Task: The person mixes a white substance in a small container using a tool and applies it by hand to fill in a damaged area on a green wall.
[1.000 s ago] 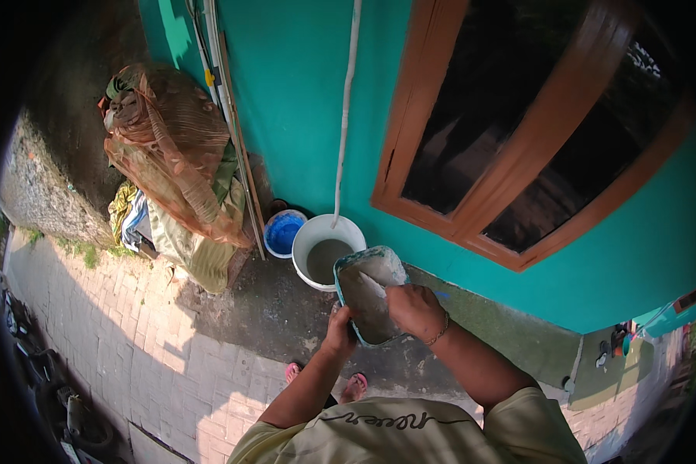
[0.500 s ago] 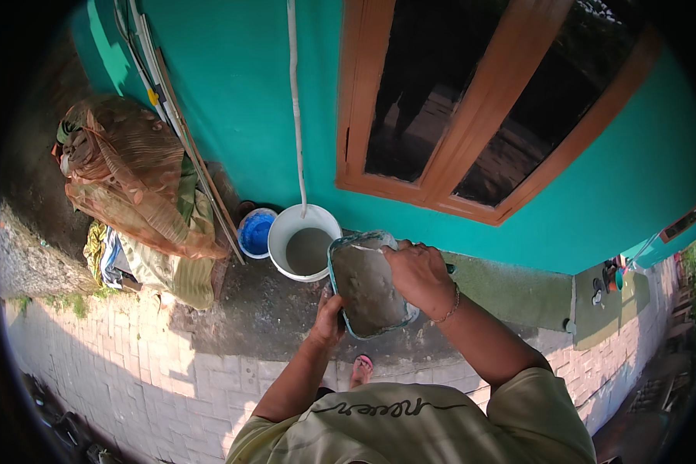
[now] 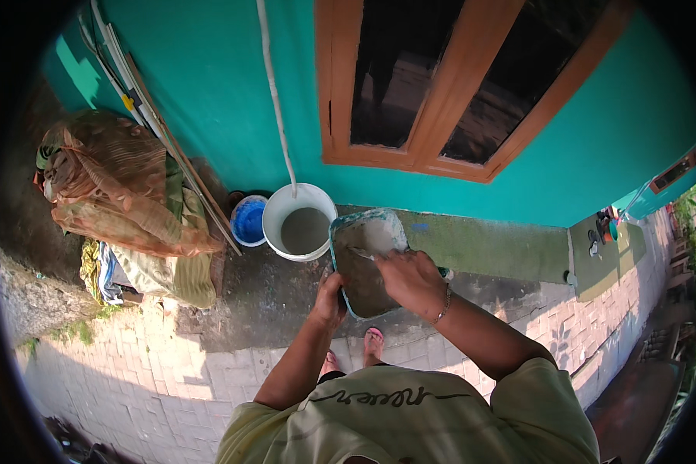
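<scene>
My left hand (image 3: pixel 330 299) grips the near left edge of a teal rectangular tray (image 3: pixel 346 232) smeared with grey wet putty, held up in front of me. Over the tray's middle, my right hand (image 3: pixel 411 281) holds a flat scraper blade (image 3: pixel 366 254) pressed into the grey paste. A bracelet hangs on my right wrist. Below the tray, on the ground by the teal wall, stands a white bucket (image 3: pixel 299 229) with grey liquid inside.
A small blue bucket (image 3: pixel 248 220) sits left of the white one. A white hose (image 3: pixel 274 93) runs down the wall (image 3: pixel 209 85) into the white bucket. Sacks and cloth (image 3: pixel 124 201) lie piled at left with poles leaning. A wooden window frame (image 3: pixel 448 85) is above. Brick paving is underfoot.
The view has swung right and closer to the wall. The tray stays in my left hand while my right hand has moved across the paste with the scraper.
</scene>
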The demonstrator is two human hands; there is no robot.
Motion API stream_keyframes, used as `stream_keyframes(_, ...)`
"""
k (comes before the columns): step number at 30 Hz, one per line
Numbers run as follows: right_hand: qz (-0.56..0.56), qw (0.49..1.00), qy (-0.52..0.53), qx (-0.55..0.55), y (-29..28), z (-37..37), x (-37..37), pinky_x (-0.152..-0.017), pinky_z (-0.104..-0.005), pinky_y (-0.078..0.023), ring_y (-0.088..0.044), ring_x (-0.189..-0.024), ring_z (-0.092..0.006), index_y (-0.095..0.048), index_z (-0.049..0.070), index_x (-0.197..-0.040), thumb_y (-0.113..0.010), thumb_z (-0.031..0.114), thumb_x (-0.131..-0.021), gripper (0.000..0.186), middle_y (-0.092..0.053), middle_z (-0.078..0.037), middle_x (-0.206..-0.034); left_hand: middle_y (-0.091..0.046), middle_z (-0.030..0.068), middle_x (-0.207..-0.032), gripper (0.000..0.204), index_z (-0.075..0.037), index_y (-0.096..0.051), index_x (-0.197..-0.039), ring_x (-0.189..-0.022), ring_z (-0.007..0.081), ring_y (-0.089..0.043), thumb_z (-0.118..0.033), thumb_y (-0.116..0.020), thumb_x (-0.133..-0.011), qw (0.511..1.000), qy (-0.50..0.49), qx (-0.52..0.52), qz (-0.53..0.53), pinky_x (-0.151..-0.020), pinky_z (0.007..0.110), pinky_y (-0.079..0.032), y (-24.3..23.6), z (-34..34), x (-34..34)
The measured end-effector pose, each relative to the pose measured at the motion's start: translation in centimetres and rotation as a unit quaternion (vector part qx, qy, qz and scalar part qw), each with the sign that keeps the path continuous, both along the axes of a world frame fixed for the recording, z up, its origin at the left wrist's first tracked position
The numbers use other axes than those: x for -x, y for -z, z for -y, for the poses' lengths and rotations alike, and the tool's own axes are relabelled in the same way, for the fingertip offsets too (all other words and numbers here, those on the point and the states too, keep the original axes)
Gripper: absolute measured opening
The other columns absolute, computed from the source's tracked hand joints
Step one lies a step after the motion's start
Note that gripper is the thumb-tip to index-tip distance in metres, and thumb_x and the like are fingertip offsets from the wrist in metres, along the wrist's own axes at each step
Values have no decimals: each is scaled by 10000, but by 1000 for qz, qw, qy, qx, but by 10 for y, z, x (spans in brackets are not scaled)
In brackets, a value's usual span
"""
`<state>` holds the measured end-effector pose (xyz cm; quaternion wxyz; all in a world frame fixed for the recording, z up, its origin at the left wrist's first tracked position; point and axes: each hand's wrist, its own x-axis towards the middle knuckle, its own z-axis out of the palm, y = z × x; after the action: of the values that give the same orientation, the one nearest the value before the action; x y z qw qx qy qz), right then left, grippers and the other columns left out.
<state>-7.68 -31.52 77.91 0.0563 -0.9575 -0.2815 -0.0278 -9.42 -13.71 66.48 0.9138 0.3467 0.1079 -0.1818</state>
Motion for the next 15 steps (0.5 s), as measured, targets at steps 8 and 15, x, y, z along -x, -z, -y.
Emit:
stream_keyframes(8, -79, 993, 72, 54, -26, 12, 34, -670, -377, -503, -669, -773, -257, -683, 113, -1074, -552, 87, -797, 308, -659, -91, -834, -606, 169, -1167, 512, 64, -490, -1264, -1057, 275, -611, -137, -568, -800, 998, 65, 18, 10, -948, 405, -490, -1, -10, 19)
stream_keyframes(15, 5, 993, 111, 28, -17, 10, 24, -668, -391, -524, -685, -808, -259, -697, 123, -1022, -556, 115, -790, 271, -686, -119, -831, -605, 165, -1145, 501, 69, -477, -1257, -1031, 282, -618, -97, -569, -794, 992, 125, 10, 8, -910, 402, -513, -18, -7, 35)
